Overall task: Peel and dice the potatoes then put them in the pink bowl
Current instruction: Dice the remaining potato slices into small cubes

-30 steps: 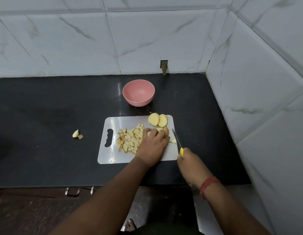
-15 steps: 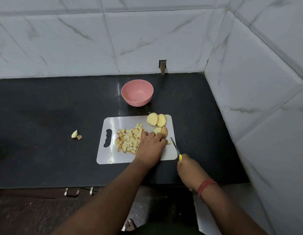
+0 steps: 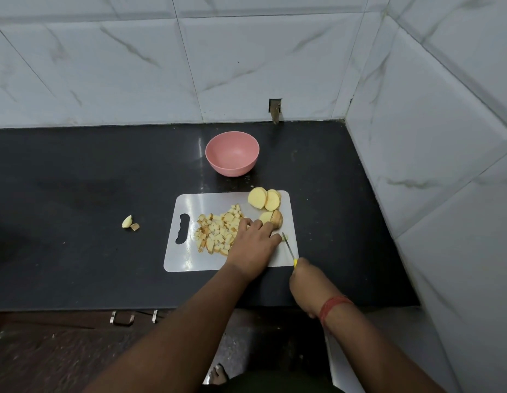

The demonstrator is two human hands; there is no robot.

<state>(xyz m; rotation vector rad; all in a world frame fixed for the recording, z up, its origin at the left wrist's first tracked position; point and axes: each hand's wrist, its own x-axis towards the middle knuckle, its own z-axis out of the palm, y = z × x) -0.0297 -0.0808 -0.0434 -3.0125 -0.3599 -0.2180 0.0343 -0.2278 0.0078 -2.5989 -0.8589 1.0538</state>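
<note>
A potato piece with skin on one side is held down near the right edge of the white cutting board, at about 2 o'clock from the board's centre, by the fingertips of the left hand, which is curled palm-down over it. A heap of diced potato is spread over the middle of the board, touched by the left hand's thumb side. Two larger potato slices are leaned together at the board's far right corner, slightly over its edge. The knife is gripped by its yellow handle in the closed right hand, the blade being pointed toward 11 o'clock just beside the left fingers, with a small offcut at its tip. A red thread is worn on the right wrist.

The pink bowl is seen empty at 12 o'clock, just apart from the board. Two scraps are left at 9 o'clock on the black counter, well apart from the board. Wide bare counter is found to the left; on the right, a narrower strip is bounded by the tiled wall. The counter's near edge is crossed by both forearms.
</note>
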